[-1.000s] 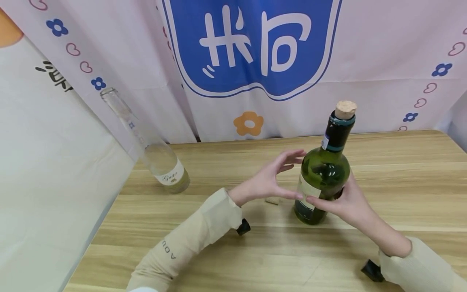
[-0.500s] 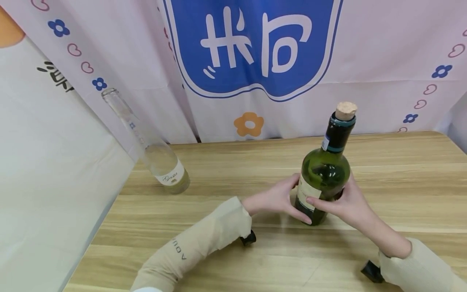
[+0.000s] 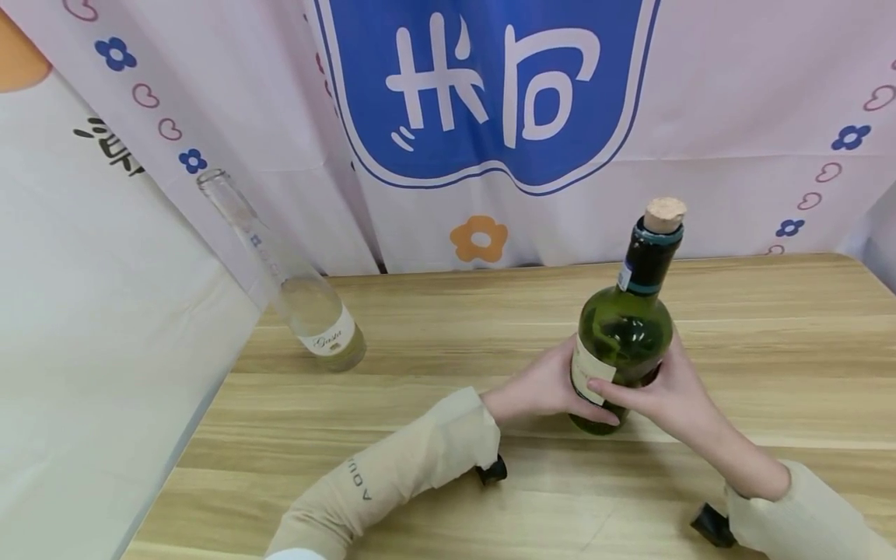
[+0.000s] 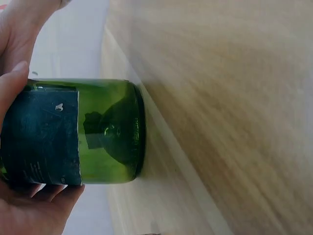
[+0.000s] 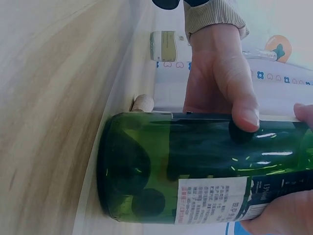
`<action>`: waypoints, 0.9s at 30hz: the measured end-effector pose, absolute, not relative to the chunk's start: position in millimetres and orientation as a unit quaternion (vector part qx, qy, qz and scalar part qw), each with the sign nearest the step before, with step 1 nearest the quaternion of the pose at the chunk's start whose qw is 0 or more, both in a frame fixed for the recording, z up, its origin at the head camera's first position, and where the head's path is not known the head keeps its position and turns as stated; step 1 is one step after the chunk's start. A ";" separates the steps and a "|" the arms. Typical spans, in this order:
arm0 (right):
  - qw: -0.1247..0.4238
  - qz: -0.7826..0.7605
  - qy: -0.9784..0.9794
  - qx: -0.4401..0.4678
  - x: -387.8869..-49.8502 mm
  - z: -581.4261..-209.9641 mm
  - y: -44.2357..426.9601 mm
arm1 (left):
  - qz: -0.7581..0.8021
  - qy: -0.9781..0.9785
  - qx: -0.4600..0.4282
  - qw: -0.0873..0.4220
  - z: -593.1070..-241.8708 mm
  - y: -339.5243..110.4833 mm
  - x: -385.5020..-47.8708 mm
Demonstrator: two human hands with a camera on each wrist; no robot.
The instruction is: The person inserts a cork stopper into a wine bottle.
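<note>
Your left hand (image 3: 548, 387) and right hand (image 3: 663, 395) hold the green wine bottle (image 3: 621, 323) from its two sides, so press evenly and avoid tilting the cork (image 3: 665, 215) at its top.

The wood-grain table (image 3: 455, 319) carries a green glass wine bottle (image 3: 623, 327) standing upright, a cork (image 5: 143, 103) near its base, and, well apart toward the far left, a clear glass bottle (image 3: 304, 303), also upright.
</note>
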State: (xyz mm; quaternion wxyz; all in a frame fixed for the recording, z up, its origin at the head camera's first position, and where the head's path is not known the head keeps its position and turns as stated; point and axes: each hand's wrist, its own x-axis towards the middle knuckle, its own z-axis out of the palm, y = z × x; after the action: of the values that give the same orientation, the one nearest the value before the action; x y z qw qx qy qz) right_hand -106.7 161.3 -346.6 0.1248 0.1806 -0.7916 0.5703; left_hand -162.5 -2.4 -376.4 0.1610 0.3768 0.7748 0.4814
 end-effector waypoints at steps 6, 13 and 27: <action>0.100 0.567 -0.797 0.182 -99.2 -342.4 152.9 | 0.475 0.784 0.375 0.138 -374.4 -12.8 -151.8; 0.060 0.567 -0.800 0.186 -92.4 -333.9 136.4 | 0.473 0.791 0.368 0.124 -366.3 -35.0 -137.3; -0.017 0.609 -0.761 0.225 -97.4 -318.5 83.7 | 0.466 0.831 0.303 0.033 -347.7 -96.5 -112.8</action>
State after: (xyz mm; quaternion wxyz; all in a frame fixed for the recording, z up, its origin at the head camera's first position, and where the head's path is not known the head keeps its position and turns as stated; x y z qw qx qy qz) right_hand -97.4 83.7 -318.5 -0.0165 0.2250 -0.7608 0.6085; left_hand -112.8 -96.5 -347.7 0.0332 0.3034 0.8307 0.4655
